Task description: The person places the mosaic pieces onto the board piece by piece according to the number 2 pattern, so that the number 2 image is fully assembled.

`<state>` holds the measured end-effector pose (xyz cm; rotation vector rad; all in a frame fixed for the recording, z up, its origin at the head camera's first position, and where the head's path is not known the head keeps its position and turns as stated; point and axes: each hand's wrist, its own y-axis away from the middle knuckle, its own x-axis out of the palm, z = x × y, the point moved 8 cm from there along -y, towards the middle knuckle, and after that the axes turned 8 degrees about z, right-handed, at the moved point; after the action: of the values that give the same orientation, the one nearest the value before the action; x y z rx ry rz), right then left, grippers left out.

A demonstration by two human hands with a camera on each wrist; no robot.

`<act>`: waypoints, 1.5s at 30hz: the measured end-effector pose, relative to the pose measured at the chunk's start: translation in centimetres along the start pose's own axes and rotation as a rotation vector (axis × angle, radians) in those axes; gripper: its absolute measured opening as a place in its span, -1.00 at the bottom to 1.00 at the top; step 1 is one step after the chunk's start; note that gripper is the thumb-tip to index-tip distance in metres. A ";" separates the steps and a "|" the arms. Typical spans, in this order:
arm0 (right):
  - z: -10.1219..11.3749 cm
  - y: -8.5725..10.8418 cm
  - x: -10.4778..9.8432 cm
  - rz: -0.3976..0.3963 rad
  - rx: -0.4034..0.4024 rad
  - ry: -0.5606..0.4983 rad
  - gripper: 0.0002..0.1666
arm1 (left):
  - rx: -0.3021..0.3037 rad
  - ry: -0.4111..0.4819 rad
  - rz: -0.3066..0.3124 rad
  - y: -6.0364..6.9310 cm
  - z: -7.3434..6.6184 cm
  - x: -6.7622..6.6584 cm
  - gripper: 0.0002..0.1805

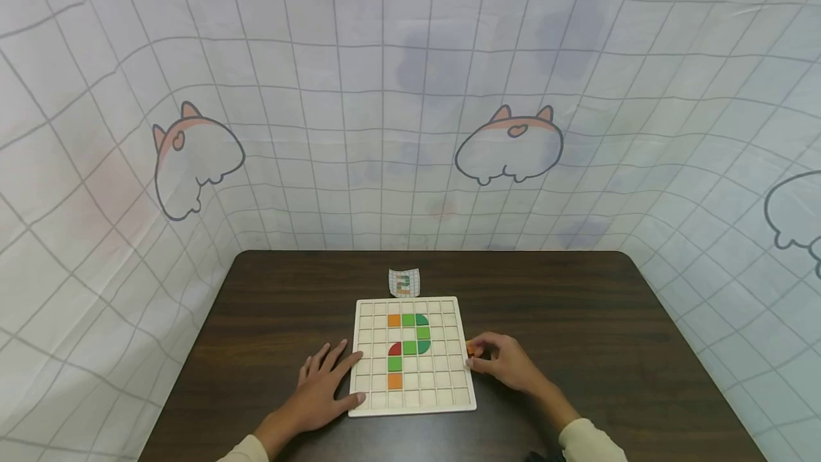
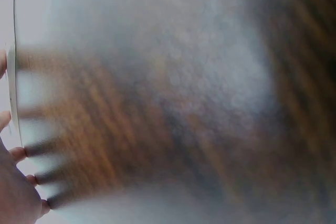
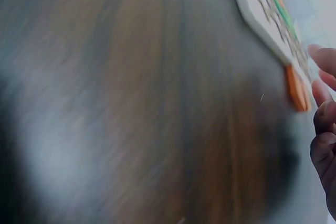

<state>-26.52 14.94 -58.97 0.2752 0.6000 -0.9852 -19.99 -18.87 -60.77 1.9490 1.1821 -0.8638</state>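
A cream square grid board (image 1: 442, 381) lies on the table, with orange, green and red tiles (image 1: 408, 348) set in some of its cells. Fingers spread, my left hand (image 1: 319, 392) rests at the board's left edge, its thumb and index fingertips on the rim; in the left wrist view fingertips (image 2: 18, 154) line that edge. On the other side my right hand (image 1: 511, 362) pinches orange tiles (image 1: 472, 348) between thumb and index finger, right beside the board's edge. The right wrist view shows these orange tiles (image 3: 297, 88) against the rim, partly behind the fingers.
Behind the board lies a small paper card (image 1: 404, 282) printed with a similar coloured pattern on a grid. The dark wooden table (image 1: 288, 298) carries it all. A white gridded curtain (image 1: 410, 127) with cartoon animals surrounds the back and sides. Something black (image 1: 541, 457) shows near the right sleeve.
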 end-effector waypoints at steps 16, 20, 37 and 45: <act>-1.4 1.4 -0.1 -0.021 0.074 0.125 -0.64 | -0.015 -0.007 0.011 -0.1 0.2 0.3 -0.18; -1.3 1.5 -0.2 -0.039 0.070 0.152 -0.64 | -0.018 -0.003 0.015 -0.1 0.1 0.3 -0.18; -1.2 1.5 0.1 -0.054 0.110 0.221 -0.60 | -0.027 -0.020 0.008 -0.3 0.4 0.3 -0.17; -0.8 1.7 0.2 -0.055 0.092 0.228 -0.71 | -0.022 -0.023 0.013 -0.3 0.4 0.3 -0.17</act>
<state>-25.33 16.11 -59.83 0.4589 0.7741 -1.0439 -20.18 -18.96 -61.31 1.9216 1.1600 -0.8611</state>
